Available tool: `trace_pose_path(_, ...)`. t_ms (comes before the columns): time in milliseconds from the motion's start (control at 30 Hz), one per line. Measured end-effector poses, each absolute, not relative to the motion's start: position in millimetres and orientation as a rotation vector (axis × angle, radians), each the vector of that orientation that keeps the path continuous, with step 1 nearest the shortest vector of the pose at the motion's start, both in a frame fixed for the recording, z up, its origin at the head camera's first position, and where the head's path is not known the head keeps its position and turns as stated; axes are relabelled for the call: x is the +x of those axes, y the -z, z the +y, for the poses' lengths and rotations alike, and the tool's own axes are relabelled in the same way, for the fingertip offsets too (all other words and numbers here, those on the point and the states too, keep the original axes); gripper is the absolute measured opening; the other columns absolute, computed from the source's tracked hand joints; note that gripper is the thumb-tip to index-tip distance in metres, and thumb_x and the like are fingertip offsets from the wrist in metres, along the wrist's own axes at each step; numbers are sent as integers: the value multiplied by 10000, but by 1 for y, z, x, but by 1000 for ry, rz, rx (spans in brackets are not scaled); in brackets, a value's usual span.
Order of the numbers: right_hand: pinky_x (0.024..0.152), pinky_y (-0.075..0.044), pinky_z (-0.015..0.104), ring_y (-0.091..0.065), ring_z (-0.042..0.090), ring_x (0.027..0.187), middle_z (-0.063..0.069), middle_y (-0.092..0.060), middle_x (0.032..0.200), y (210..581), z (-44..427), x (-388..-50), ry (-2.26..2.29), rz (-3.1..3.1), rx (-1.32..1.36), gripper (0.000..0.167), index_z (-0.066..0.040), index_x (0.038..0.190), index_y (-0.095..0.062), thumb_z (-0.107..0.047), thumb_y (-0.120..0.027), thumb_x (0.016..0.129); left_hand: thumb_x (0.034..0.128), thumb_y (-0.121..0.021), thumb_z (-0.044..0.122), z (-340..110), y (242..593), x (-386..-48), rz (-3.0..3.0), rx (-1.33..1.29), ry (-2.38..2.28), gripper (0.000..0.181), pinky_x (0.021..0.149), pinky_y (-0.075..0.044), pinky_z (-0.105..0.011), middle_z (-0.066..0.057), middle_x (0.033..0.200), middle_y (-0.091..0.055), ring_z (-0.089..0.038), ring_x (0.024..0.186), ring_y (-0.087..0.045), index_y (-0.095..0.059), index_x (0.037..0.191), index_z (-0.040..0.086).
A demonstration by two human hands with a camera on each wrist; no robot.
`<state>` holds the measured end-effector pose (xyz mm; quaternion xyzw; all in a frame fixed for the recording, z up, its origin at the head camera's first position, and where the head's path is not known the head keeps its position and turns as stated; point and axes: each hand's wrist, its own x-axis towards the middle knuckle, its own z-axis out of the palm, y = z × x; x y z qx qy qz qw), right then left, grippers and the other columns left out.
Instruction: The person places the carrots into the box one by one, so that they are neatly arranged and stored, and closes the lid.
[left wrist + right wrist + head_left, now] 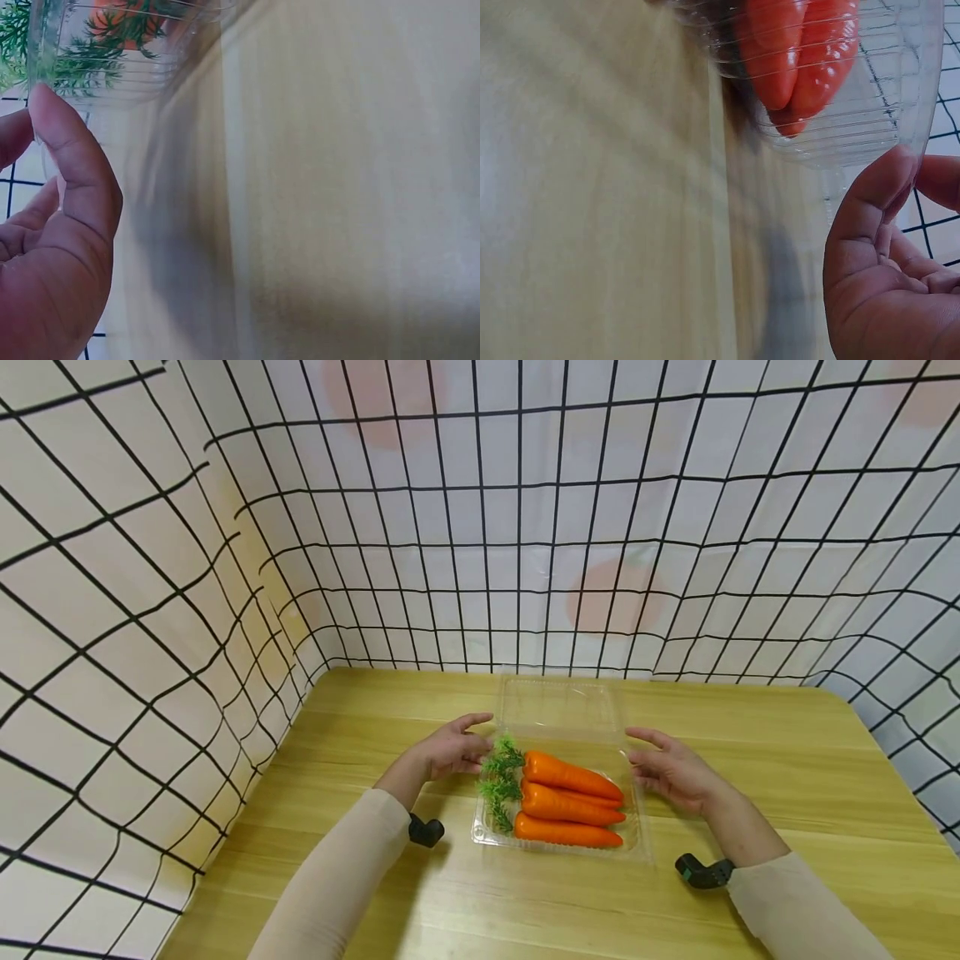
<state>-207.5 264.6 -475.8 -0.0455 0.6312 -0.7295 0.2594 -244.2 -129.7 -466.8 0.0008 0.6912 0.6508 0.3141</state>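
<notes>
A clear plastic clamshell container (487,839) sits in the middle of the table, its lid (558,703) folded open toward the back. Inside lie several orange carrots (573,778) side by side, tips to the right and green leafy tops (501,781) to the left. My left hand (453,748) pinches the container's left rim between thumb and finger; the thumb tip shows against the clear edge in the left wrist view. On the opposite side, my right hand (675,770) pinches the right rim (922,90), close to the carrot tips. The other fingers are partly hidden.
The wooden table (525,910) carries the container. Black wire mesh (442,543) stands at the back and both sides, with pale printed cloth behind it. A small black device (426,831) is on the left wrist, another black device (703,871) on the right.
</notes>
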Motion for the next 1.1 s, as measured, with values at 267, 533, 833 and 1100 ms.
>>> trace_pose_path(267,698,-577,207,-646,72,741,-15,-681,866,482,264,-210,1991,1702,-156,648,-18,1587,-140,-94,-513,1063,1018,-587,122,-130,471,-242,1783,14,-1765,683,711,-546,-263,-88,1128,-547,-131,741,-494,-289,1621,239)
trace_pose_path(533,695,-572,199,-650,69,748,-22,-682,880,486,264,-209,2019,1689,-167,573,-84,1556,-236,-88,-519,1058,1018,-574,99,-129,473,-241,1770,16,-1793,681,691,-530,-257,-60,1046,-547,-129,708,-441,-296,1617,265)
trace_pose_path(833,696,-573,199,-659,61,760,-36,-696,880,489,264,-209,2036,1705,-202,545,-126,1537,-272,-76,-521,1054,1025,-565,86,-128,475,-240,1776,20,-1818,690,654,-518,-248,-56,1016,-536,-127,690,-428,-285,1620,296)
trace_pose_path(1100,697,-574,198,-657,56,756,-50,-709,877,489,263,-210,2056,1737,-228,492,-177,1506,-346,-61,-508,1056,1017,-583,91,-127,476,-241,1810,20,-1831,692,641,-520,-252,-45,970,-528,-120,678,-427,-298,1615,293)
